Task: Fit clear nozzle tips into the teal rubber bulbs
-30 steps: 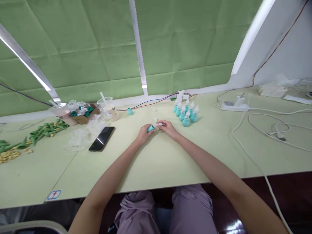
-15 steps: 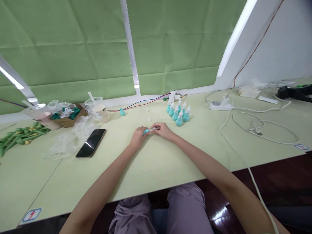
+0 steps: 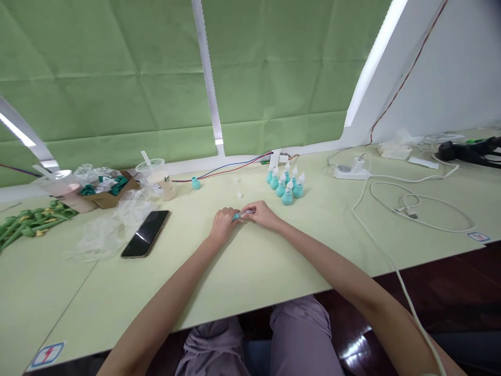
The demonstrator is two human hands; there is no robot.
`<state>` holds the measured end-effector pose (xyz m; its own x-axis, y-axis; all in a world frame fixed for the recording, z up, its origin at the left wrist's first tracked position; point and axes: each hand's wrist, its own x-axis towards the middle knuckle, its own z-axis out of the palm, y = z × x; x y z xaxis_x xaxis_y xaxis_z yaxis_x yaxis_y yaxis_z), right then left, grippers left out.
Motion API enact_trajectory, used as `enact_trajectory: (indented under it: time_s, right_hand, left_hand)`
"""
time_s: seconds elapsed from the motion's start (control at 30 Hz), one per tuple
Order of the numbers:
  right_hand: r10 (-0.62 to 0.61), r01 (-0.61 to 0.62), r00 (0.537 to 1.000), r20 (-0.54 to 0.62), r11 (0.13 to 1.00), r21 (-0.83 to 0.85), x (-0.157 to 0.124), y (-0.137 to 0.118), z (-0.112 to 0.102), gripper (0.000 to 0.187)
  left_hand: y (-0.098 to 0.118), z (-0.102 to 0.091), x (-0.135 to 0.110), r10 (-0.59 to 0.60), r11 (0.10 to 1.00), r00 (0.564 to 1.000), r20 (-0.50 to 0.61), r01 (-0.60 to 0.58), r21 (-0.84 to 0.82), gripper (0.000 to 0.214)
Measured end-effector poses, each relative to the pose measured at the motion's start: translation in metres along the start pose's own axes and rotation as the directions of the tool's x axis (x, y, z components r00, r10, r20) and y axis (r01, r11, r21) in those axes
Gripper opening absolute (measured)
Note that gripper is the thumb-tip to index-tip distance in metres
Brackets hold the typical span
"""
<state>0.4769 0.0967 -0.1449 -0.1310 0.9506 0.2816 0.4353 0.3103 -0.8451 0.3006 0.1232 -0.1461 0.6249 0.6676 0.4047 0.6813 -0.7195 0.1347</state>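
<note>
My left hand (image 3: 224, 224) is closed around a turquoise rubber bulb (image 3: 236, 216), mostly hidden in the fingers with its neck pointing right. My right hand (image 3: 263, 214) pinches a translucent nozzle tip (image 3: 247, 212) at the bulb's neck; I cannot tell how far it sits in. Beyond the hands lies a loose white tip (image 3: 239, 194), with small clear pieces (image 3: 235, 180) behind it. One bulb without a tip (image 3: 195, 183) stands farther back on the left. Several bulb syringes (image 3: 287, 194) with pale tips stand upright in a group to the right.
A black phone (image 3: 145, 234) and crumpled clear plastic bags (image 3: 99, 232) lie left, near a drink cup (image 3: 167, 188) and an open cardboard box (image 3: 107, 199). Green artificial stems (image 3: 33, 222) are at far left. A power strip (image 3: 352, 174) and white cables (image 3: 430, 222) occupy the right.
The view has shifted slightly. Both hands sit a little lower in the picture, still together on the bulb and its tip. The standing bulbs have not moved.
</note>
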Motion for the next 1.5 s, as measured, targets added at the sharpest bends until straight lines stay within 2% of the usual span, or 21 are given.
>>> enact_trajectory:
  time_s: [0.1, 0.23, 0.33, 0.47, 0.57, 0.73, 0.83, 0.93, 1.1, 1.2, 1.27, 1.37, 1.43, 1.5]
  right_hand:
    - [0.019, -0.02, 0.999, 0.038, 1.0, 0.013, -0.001, -0.001, -0.001, 0.023]
    - [-0.045, 0.05, 0.995, 0.086, 0.998, -0.047, 0.0, -0.004, -0.004, 0.021]
    - [-0.072, 0.077, 0.994, 0.083, 0.996, -0.05, 0.002, -0.004, -0.005, 0.021]
    - [-0.045, 0.046, 0.998, 0.047, 0.998, -0.034, 0.003, -0.003, -0.006, 0.023]
    - [-0.046, 0.046, 0.997, 0.058, 0.999, 0.009, 0.002, -0.005, -0.008, 0.024]
    - [-0.122, 0.122, 0.989, 0.077, 0.992, 0.015, 0.001, -0.011, -0.01, 0.021]
    - [-0.169, 0.169, 0.984, 0.05, 0.986, 0.005, 0.0, -0.015, -0.009, 0.021]
    - [-0.172, 0.174, 0.984, 0.051, 0.984, -0.028, -0.002, -0.018, -0.008, 0.019]
    - [-0.102, 0.103, 0.995, 0.022, 0.989, -0.109, -0.004, -0.022, -0.004, 0.015]
    - [-0.084, 0.084, 0.996, 0.007, 0.991, -0.108, -0.003, -0.021, -0.003, 0.01]
    - [-0.058, 0.058, 0.998, -0.006, 0.998, -0.008, -0.001, -0.019, -0.005, 0.014]
    - [-0.043, 0.048, 0.998, -0.034, 0.986, 0.158, 0.003, -0.019, -0.01, 0.027]
    - [-0.049, 0.057, 0.997, -0.051, 0.981, 0.184, 0.004, -0.02, -0.013, 0.025]
    - [-0.049, 0.058, 0.997, -0.06, 0.984, 0.169, 0.005, -0.02, -0.015, 0.02]
  left_hand:
    - [0.003, -0.002, 0.0, 0.016, 0.999, 1.0, 0.024, -0.017, 0.032, 0.027]
    - [0.009, -0.007, -0.002, 0.035, 0.994, 0.995, 0.094, -0.045, 0.1, 0.032]
    - [0.015, -0.01, -0.001, 0.03, 0.987, 0.993, 0.112, -0.047, 0.154, 0.037]
    - [0.016, -0.01, 0.0, 0.009, 0.984, 0.994, 0.111, -0.029, 0.175, 0.041]
    - [0.012, -0.009, 0.001, 0.011, 0.992, 0.995, 0.101, -0.024, 0.125, 0.042]
    - [0.006, -0.012, 0.001, 0.036, 0.997, 0.994, 0.104, -0.029, -0.07, 0.034]
    - [0.004, -0.014, 0.002, 0.03, 0.991, 0.997, 0.076, -0.02, -0.13, 0.041]
    - [0.005, -0.013, 0.002, 0.027, 0.998, 0.997, 0.07, -0.022, -0.067, 0.047]
    - [0.009, -0.008, 0.0, 0.065, 0.993, 0.996, 0.054, -0.07, 0.097, 0.05]
    - [0.01, -0.007, 0.001, 0.088, 0.987, 0.995, 0.053, -0.094, 0.13, 0.052]
    - [0.011, -0.009, 0.003, 0.045, 0.995, 0.999, 0.003, -0.045, 0.088, 0.057]
    - [0.012, -0.016, 0.008, -0.034, 0.995, 0.997, -0.073, 0.027, -0.093, 0.07]
    - [0.01, -0.02, 0.009, -0.048, 0.978, 0.997, -0.068, 0.033, -0.208, 0.074]
    - [0.008, -0.024, 0.009, -0.058, 0.97, 0.998, -0.025, 0.05, -0.238, 0.062]
